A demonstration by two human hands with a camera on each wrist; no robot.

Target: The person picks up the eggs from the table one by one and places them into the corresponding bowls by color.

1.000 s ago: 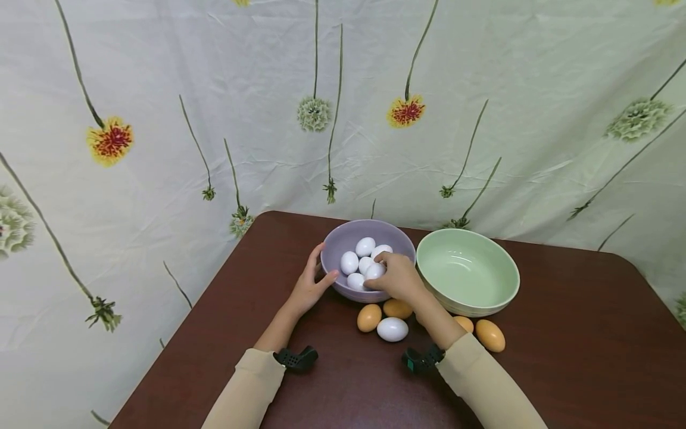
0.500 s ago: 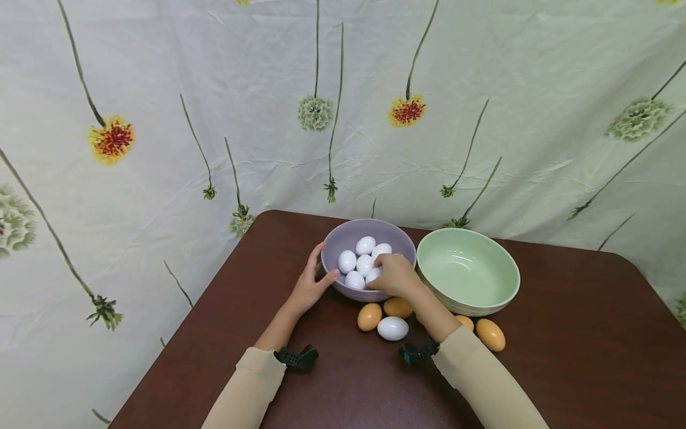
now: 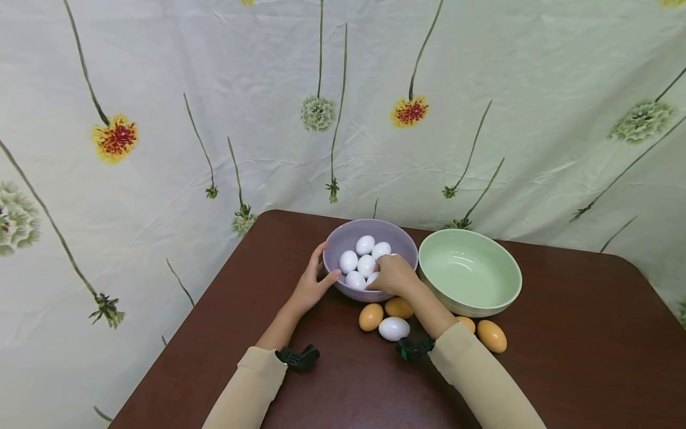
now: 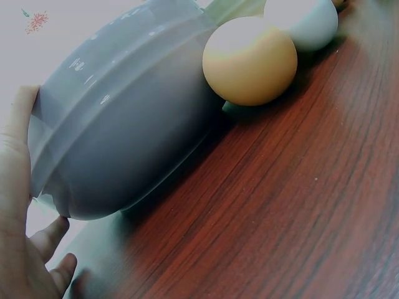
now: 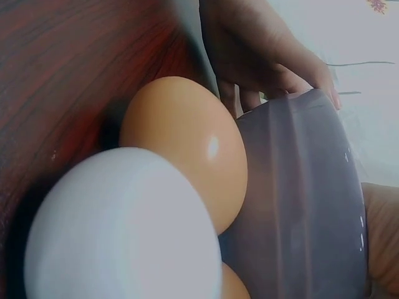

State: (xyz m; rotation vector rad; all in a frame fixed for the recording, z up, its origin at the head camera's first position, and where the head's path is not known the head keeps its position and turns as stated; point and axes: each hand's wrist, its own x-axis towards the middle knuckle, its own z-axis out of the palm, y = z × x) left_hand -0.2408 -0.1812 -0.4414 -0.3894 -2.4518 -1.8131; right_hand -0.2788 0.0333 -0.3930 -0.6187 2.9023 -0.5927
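Observation:
A purple bowl (image 3: 370, 229) with several white eggs (image 3: 348, 262) in it stands at the middle of the table. My left hand (image 3: 311, 286) holds its left side, thumb at the rim and fingers round the outer wall; the left wrist view shows these fingers (image 4: 53, 237) against the bowl. My right hand (image 3: 399, 277) reaches over the near right rim, thumb and fingers round a white egg (image 3: 373, 277) low among the others. The hand partly covers that egg. In the right wrist view, the bowl wall (image 5: 299, 205) hides what this hand holds.
A light green bowl (image 3: 466, 268) stands just right of the purple one. In front lie brown eggs (image 3: 371, 317) and a white egg (image 3: 393, 329). More brown eggs (image 3: 491, 336) lie below the green bowl. A flowered cloth (image 3: 257, 89) hangs behind the table (image 3: 579, 333).
My right hand has lowered its white egg among the others in the purple bowl, and eggs there have shifted slightly. My left hand keeps its hold on the bowl.

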